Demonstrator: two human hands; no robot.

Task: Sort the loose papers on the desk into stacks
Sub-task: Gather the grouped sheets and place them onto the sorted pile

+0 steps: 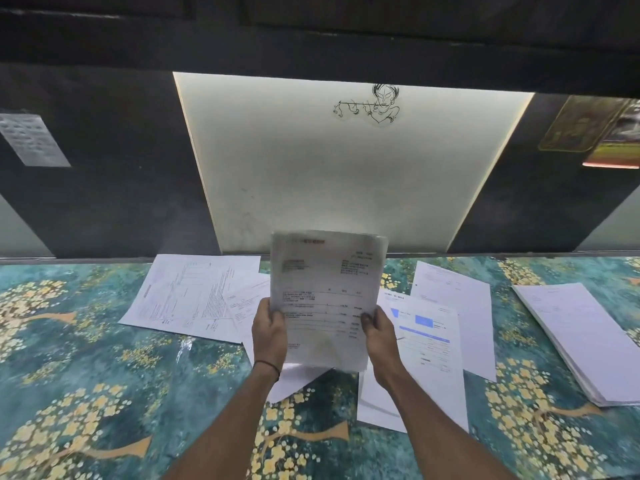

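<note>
A thin white printed sheaf (327, 296) is being pinched upright at centre frame by the left hand (269, 332) and right hand (379, 336), thumbs in front. Inspection seems under way; placement is next called for, perhaps on the neat white stack (585, 341) at right, loose sheets (194, 296) being left below.

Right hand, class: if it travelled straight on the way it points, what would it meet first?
Probably the white lit panel behind the desk; the right hand seems raised above the loose papers, though depth is unclear.
</note>
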